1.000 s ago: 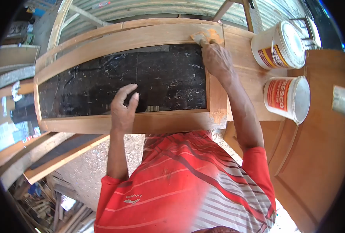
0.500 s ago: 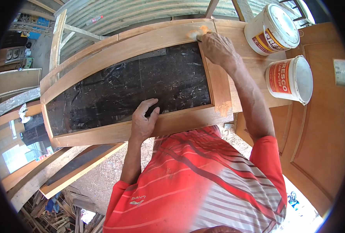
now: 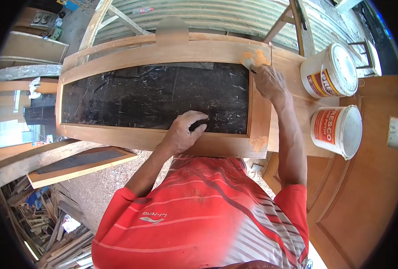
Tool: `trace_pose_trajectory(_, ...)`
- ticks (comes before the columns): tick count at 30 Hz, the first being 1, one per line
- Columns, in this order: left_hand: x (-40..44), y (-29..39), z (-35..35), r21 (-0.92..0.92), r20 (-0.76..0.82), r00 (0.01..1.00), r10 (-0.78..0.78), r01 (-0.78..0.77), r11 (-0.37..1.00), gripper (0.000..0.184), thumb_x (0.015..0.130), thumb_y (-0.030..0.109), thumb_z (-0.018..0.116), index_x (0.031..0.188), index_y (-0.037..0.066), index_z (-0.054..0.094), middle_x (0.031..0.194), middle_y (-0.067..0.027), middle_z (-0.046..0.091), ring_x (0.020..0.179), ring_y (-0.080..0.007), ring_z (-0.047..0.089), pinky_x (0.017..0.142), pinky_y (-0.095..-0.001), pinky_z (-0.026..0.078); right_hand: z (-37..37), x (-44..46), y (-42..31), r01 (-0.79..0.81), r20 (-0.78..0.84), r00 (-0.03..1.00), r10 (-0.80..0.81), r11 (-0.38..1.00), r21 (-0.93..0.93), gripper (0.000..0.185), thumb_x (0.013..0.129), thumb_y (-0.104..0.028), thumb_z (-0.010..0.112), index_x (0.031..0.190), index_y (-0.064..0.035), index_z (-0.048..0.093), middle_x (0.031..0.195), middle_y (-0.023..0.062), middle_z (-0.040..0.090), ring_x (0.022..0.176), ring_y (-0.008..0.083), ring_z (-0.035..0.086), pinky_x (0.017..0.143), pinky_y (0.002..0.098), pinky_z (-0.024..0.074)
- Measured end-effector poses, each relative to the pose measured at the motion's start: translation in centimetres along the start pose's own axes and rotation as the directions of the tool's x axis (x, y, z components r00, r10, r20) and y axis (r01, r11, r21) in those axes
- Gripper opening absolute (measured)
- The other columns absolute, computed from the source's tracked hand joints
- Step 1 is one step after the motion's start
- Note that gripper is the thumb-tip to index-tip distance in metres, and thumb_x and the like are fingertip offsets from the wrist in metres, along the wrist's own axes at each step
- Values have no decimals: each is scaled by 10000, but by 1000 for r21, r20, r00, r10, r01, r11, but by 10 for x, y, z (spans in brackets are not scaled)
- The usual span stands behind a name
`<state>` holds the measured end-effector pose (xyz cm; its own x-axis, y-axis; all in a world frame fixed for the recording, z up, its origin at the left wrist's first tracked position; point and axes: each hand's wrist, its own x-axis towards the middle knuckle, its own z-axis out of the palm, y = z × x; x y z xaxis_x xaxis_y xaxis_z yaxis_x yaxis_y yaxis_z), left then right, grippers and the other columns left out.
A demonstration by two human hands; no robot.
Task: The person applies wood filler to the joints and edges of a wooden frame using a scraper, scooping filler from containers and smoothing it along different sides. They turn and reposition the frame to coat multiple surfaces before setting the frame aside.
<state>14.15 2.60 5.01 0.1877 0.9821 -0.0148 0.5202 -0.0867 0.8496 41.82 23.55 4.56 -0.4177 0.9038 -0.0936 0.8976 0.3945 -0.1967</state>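
A wooden frame (image 3: pixel 163 140) with a black panel (image 3: pixel 154 96) set in it lies across in front of me. My right hand (image 3: pixel 270 82) is closed round the handle of a putty knife (image 3: pixel 248 63), whose blade lies at the frame's far right corner. Orange putty (image 3: pixel 261 57) covers the wood beside the blade, and another orange patch marks the near right corner. Over the panel's near edge is my left hand (image 3: pixel 186 130), its thumb and fingers curved apart with nothing between them.
Two white buckets, one lidded (image 3: pixel 329 71) and one without a lid (image 3: pixel 337 130), stand to the right. Large brown wooden panels (image 3: pixel 365 170) lean at far right. Scrap wood (image 3: pixel 42 215) is heaped at lower left. Corrugated sheeting (image 3: pixel 208 18) lies beyond the frame.
The camera view has shifted and turned. My left hand has moved right along the near edge of the frame. My right hand stays at the far right corner with the knife.
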Motion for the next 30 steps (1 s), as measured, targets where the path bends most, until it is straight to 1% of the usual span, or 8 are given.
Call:
trace_pose_trajectory(4, -6, -13, 21, -44, -65, 998, 17, -20, 999, 265, 946, 92, 728, 1201, 21, 734, 1174, -190, 724, 1106, -349, 709, 956, -411, 569, -10, 13, 3, 27, 73, 997, -27, 1000, 6, 238, 1015, -152, 539, 1166, -62, 699, 973, 265, 732, 961, 454, 724, 836, 549, 561)
trace_pose_trajectory(6, -13, -11, 24, -48, -92, 996, -9, 4, 999, 297, 941, 90, 737, 1231, 28, 721, 1201, -172, 711, 1088, -335, 713, 938, -408, 579, 2, 13, 3, 114, -54, 992, -110, 991, 74, 229, 999, -155, 561, 1160, -51, 686, 976, 277, 723, 981, 471, 714, 838, 564, 546)
trace_pose_trajectory(7, -18, -8, 25, -134, -120, 991, -61, 44, 990, 292, 945, 105, 740, 1226, 27, 714, 1218, -161, 699, 1072, -325, 714, 930, -409, 581, 1, 16, -4, 3, 74, 997, -12, 993, 119, 220, 990, -141, 568, 1157, -50, 678, 982, 284, 715, 986, 483, 705, 824, 570, 528)
trace_pose_trajectory(11, -44, -18, 21, -277, -161, 978, -131, 83, 957, 244, 963, 150, 741, 1171, 28, 700, 1253, -143, 667, 1035, -297, 714, 886, -393, 591, -8, 0, -3, 59, 151, 986, -72, 994, 92, 260, 999, -172, 581, 1205, -73, 704, 1124, 308, 705, 1027, 496, 683, 863, 574, 523)
trace_pose_trajectory(14, -62, -33, 13, -63, -260, 965, 18, -36, 997, 234, 966, 152, 744, 1157, 31, 684, 1198, -143, 666, 1020, -274, 712, 850, -370, 594, -5, -25, -2, 47, 121, 990, -76, 973, 226, 343, 1024, -168, 584, 1329, -40, 675, 958, 273, 693, 849, 376, 699, 785, 490, 527)
trace_pose_trajectory(19, -79, -25, -19, -80, -309, 946, -97, 76, 994, 387, 959, 134, 753, 1304, 35, 609, 1154, -129, 666, 943, -240, 693, 808, -356, 588, -4, -68, -17, -142, 97, 990, 106, 820, 555, 463, 1077, -198, 572, 1495, 0, 574, 769, 74, 568, 693, 144, 533, 653, 321, 461)
trace_pose_trajectory(25, -61, -31, -32, 3, -342, 938, -60, 65, 998, 448, 938, 97, 769, 1347, 56, 590, 1114, -89, 681, 811, -181, 643, 718, -325, 571, 42, -123, -25, -63, -159, 945, 287, 636, 769, 523, 1098, -258, 546, 1534, 28, 516, 808, 37, 576, 703, 120, 534, 635, 295, 444)
trace_pose_trajectory(30, -35, -5, -29, 62, -355, 933, 66, -47, 997, 213, 928, 103, 784, 1096, 56, 661, 942, -71, 666, 726, -173, 619, 652, -327, 540, 52, -160, -21, -119, -139, 921, 363, 602, 789, 591, 1093, -350, 566, 1516, 60, 521, 809, 51, 599, 690, 111, 530, 601, 290, 418)
